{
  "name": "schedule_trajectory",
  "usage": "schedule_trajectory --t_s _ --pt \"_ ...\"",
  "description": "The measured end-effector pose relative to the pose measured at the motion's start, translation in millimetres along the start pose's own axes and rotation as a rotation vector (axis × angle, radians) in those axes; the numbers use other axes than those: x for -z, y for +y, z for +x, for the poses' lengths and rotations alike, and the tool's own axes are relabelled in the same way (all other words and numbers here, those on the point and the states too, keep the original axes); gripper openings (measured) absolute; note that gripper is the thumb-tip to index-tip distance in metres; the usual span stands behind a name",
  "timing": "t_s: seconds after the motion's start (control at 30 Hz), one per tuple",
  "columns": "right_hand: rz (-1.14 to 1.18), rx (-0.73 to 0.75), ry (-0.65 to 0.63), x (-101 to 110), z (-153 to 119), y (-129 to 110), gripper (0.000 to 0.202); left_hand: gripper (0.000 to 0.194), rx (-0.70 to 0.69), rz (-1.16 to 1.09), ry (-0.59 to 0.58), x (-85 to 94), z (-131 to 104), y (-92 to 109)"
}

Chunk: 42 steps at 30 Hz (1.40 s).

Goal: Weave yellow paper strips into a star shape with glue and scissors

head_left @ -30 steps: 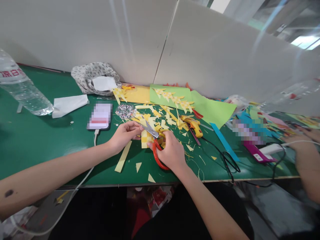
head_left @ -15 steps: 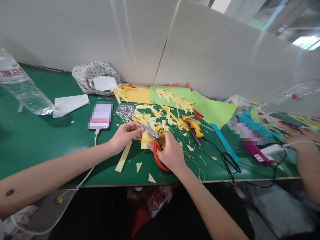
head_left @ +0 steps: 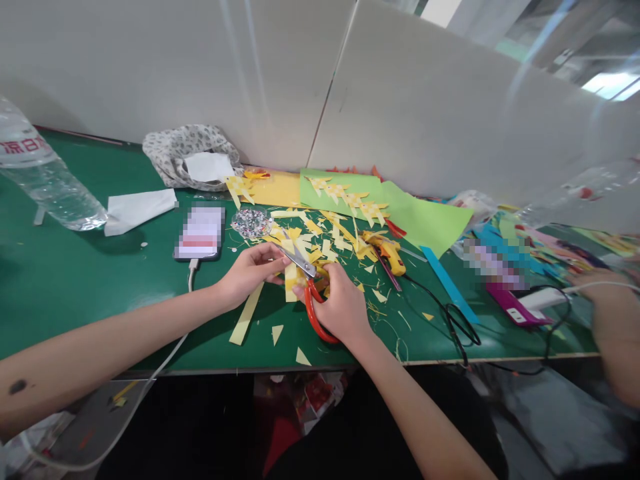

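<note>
Right hand (head_left: 343,300), closed around red-handled scissors (head_left: 306,268), blades nearly together. Left hand (head_left: 253,270), fingertips pinched on yellow strip (head_left: 291,287), above green counter (head_left: 200,340).

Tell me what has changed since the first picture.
The scissors, open at first, have closed; the yellow paper under them has shifted slightly toward the person. Nothing was visibly grasped or let go. The right hand keeps the scissors; the left hand, phone and glue gun stay put.

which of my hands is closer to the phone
Left. Your left hand is right of the phone, slightly nearer you; your right hand is farther right, holding the scissors.
</note>
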State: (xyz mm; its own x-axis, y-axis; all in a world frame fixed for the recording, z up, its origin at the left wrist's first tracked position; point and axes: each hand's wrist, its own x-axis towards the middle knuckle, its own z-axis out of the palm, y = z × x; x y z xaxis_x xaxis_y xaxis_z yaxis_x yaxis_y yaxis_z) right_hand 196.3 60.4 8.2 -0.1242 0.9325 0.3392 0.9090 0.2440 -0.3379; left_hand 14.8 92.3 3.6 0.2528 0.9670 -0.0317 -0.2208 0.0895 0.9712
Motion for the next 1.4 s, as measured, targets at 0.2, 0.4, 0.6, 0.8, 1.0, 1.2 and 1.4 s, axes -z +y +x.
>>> schedule_trajectory --t_s 0.2,0.4,0.6,0.8,1.0,1.2,1.4 --pt "0.004 0.008 0.001 0 1 0 0.038 0.017 0.009 -0.013 0.017 -0.4 0 1" --pt "0.016 0.000 -0.007 4 0 -2 0.035 0.016 -0.011 0.017 0.021 0.4 0 1" --pt "0.010 -0.015 -0.035 6 0 -2 0.034 0.015 -0.003 -0.015 -0.012 0.3 -1 3" --pt "-0.003 0.010 -0.027 9 1 0 0.035 0.014 0.000 -0.001 -0.006 -0.4 -1 4" --pt "-0.007 0.009 -0.033 11 2 0 0.035 0.016 -0.009 0.002 -0.012 -1.5 -2 5" --pt "0.024 0.009 -0.048 14 1 -2 0.035 0.017 -0.050 0.011 -0.004 -2.3 -4 8" --pt "0.043 0.024 -0.057 14 0 0 0.034 0.020 -0.082 0.042 -0.006 -2.3 -5 9"
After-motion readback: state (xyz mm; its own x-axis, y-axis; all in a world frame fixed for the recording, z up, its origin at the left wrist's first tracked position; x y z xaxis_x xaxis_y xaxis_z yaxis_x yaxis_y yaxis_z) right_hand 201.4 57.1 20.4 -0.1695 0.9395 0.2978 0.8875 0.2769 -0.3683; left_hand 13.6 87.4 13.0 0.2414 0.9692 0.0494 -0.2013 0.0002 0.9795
